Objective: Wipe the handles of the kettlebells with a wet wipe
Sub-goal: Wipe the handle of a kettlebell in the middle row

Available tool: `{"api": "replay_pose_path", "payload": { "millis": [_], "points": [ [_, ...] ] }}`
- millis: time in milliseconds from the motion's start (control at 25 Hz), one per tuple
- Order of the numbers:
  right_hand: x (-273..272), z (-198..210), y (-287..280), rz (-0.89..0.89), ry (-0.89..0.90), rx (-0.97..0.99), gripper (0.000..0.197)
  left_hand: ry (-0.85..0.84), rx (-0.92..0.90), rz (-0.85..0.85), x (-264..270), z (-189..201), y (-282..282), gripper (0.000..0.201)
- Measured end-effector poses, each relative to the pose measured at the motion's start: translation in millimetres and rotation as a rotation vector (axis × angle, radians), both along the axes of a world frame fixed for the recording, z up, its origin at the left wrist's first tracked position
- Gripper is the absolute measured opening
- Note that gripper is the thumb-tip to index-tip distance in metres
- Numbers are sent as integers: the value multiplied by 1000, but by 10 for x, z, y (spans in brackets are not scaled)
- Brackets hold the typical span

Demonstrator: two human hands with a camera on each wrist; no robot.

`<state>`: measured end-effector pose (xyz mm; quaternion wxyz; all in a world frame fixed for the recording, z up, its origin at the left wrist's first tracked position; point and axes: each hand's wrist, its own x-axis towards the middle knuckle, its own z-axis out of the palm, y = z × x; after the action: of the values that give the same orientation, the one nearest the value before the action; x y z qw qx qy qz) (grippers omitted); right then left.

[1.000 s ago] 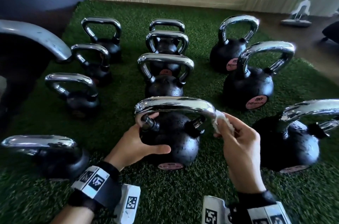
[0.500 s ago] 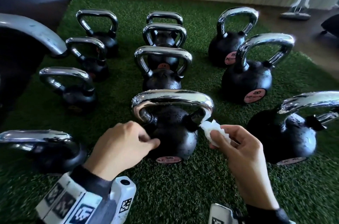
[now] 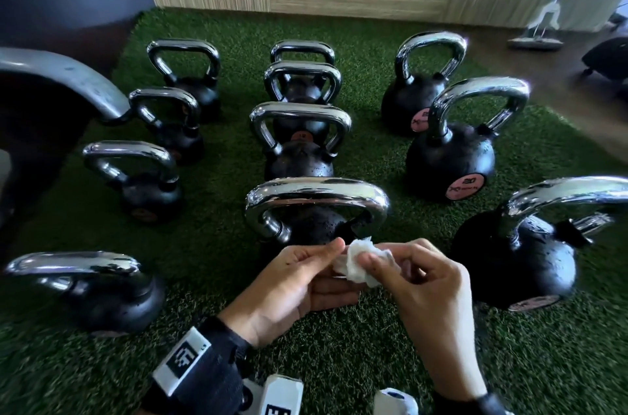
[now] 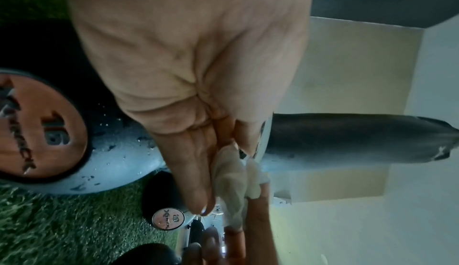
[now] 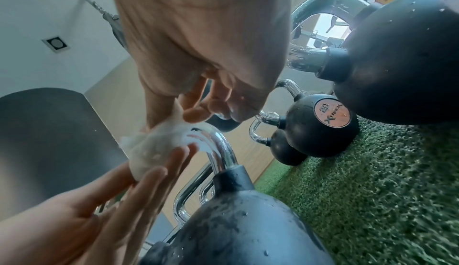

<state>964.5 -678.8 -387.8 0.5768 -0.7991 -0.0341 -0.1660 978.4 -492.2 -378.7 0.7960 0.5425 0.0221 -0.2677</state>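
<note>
Kettlebells stood in rows on the green turf mat (image 3: 339, 363), and the nearest middle one (image 3: 316, 227) sat just beyond both hands, its chrome handle (image 3: 316, 192) untouched at that moment. The wet wipe (image 3: 356, 265), crumpled into a small wad, was held clear of the handle between the two hands. The right hand (image 3: 428, 295) pinched it with thumb and curled fingers. The left hand (image 3: 292, 285) met it from the other side; the right wrist view showed its fingers (image 5: 159, 171) nearly straight against the wad, while the head view suggested a light pinch of thumb and forefinger.

The step in hand appeared to be refolding the wipe. To do it well, the wad needed opening until a fresh damp face lay outward, wide enough to wrap the bar. The wipe should then have been closed fully round the handle and drawn from one end to the other, underside included.
</note>
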Motion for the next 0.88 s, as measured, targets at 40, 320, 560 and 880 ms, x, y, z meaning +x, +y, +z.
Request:
{"api": "replay_pose_path", "payload": {
  "millis": [40, 320, 560, 880],
  "points": [
    [-23, 3, 8, 34, 14, 33, 28, 11, -29, 21, -10, -6, -14, 43],
    [104, -40, 5, 27, 92, 321, 19, -84, 33, 323, -86, 160, 94, 22],
    [693, -346, 230, 202, 206, 236, 33, -1048, 745, 729, -13, 559, 217, 29],
    [762, -535, 251, 139, 188, 191, 19, -1324, 1093, 674, 369, 344, 27, 21]
  ]
}}
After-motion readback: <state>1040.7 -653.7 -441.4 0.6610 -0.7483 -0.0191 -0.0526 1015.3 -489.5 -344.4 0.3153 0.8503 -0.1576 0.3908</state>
